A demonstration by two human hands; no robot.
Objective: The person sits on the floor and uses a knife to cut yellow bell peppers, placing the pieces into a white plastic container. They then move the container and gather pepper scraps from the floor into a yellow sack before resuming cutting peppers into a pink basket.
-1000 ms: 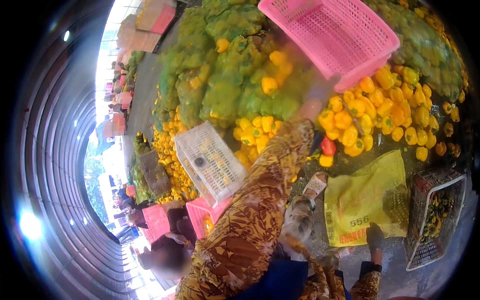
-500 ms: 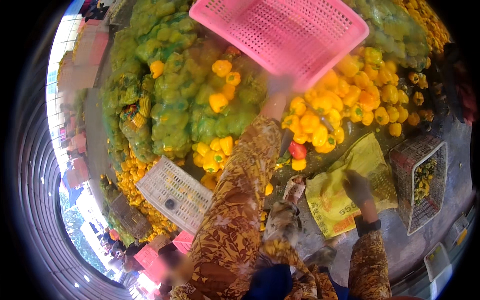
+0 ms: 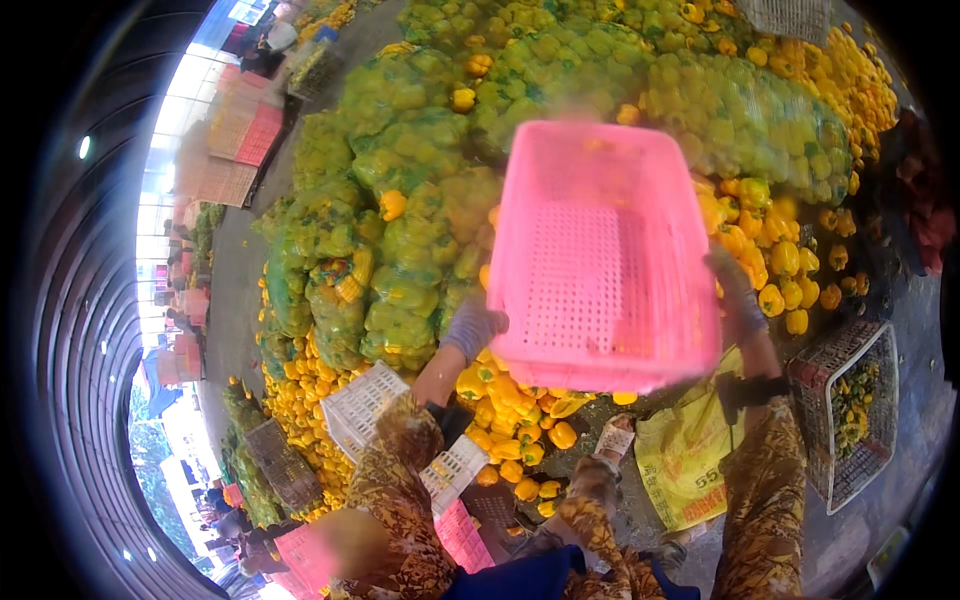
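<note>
A pink plastic crate (image 3: pixel 590 375) with a perforated base hangs in front of me above the peppers, slightly blurred, no peppers showing in it. My left hand (image 3: pixel 474 329), gloved, is closed on its near left side. At the right side, my right hand (image 3: pixel 738 300), in a dark glove, grips the crate wall; its fingers are partly hidden. Loose yellow bell peppers (image 3: pixel 785 260) lie to the right of the crate, and more spill out below its near edge. A yellow printed sack (image 3: pixel 680 465) lies flat on the floor below my right hand.
Green mesh bags of peppers (image 3: pixel 415 250) are piled at the left and far side. A grey-white crate (image 3: pixel 812 410) containing small yellow-green pieces stands at the right. A white crate (image 3: pixel 365 405) sits by my left forearm. My shoe (image 3: pixel 615 437) is beside the sack.
The pink crate has come nearer and turned squarer to me. My right hand has left the yellow sack and now holds the crate's right side. My left hand is on its left side.
</note>
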